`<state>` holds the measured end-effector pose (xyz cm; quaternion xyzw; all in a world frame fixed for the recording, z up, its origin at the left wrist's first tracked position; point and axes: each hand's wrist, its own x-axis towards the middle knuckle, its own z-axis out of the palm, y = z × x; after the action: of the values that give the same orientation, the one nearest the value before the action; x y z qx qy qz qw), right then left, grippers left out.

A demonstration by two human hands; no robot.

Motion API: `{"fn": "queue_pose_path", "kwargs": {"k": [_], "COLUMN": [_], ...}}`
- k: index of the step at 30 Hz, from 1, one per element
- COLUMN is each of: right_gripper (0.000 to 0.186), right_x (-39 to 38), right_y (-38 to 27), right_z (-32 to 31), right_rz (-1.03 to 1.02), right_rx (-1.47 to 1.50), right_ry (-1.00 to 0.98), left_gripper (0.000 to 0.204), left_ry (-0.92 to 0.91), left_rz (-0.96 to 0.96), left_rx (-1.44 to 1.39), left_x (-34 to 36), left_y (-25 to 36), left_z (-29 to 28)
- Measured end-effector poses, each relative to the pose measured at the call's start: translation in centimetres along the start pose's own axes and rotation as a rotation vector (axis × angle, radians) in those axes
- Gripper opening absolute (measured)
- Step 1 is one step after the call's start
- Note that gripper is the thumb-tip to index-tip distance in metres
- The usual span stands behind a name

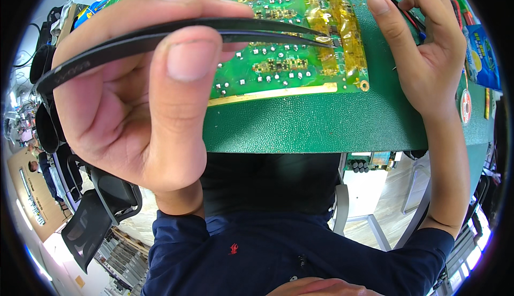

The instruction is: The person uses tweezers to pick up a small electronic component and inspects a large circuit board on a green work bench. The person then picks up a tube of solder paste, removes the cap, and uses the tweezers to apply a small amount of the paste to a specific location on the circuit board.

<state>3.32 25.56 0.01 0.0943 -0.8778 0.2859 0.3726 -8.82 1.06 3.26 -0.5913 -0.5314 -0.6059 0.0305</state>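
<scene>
Slender black curved tweezers [155, 32]: lie across eleven o'clock, tips reaching toward one o'clock; gripped mid-length, likely for fine steering; one pair, two prongs, slightly parted at the ends; cannot tell if touching anything beneath.
Bare left hand [171, 108]: at ten o'clock, pinching the tweezers between thumb and forefinger, other fingers curled inward, perhaps for steadiness; one.
Green flat circuit board [297, 55]: at twelve o'clock, under the tips, probably laid flat for firm support; one, with one long gold strip [278, 93] along the six-o'clock edge and one gold-ringed hole [365, 85] at the near-right corner.
Glossy amber see-through film [352, 44]: on the board's three-o'clock side, possibly shielding small parts; at least two pieces, overlapping too much for a sure count.
Bare right hand [433, 60]: at two o'clock, beside the board, fingers loosely spread and bent, nothing visible in grasp, perhaps clear for working room; one.
Green pebbled mat [294, 124]: spread beneath the board, presumably as cushioning; one.
Blue glossy packet [482, 55]: between two and three o'clock; one.
Round white-and-red spool [466, 106]: near three o'clock, perhaps for easy reach; one.
</scene>
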Motion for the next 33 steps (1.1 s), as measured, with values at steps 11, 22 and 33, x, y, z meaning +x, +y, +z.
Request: {"fn": "queue_pose_path", "kwargs": {"k": [11,22,33], "right_gripper": [0.021,0.022,0.023], "right_x": [0.2,0.2,0.2], "right_y": [-3.8,-3.6,-3.6], "right_z": [0.0,0.0,-0.1], "right_rz": [-0.01,-0.039,-0.03], "right_rx": [-0.353,-0.359,-0.336], "right_ry": [0.115,0.117,0.105], "left_gripper": [0.023,0.022,0.022], "left_ry": [-0.007,0.009,-0.011], "left_rz": [0.006,-0.002,0.002], "left_rx": [-0.028,-0.041,-0.001], "left_x": [0.1,0.3,0.4], "left_y": [0.1,0.0,0.0], "left_z": [0.5,0.6,0.6]}}
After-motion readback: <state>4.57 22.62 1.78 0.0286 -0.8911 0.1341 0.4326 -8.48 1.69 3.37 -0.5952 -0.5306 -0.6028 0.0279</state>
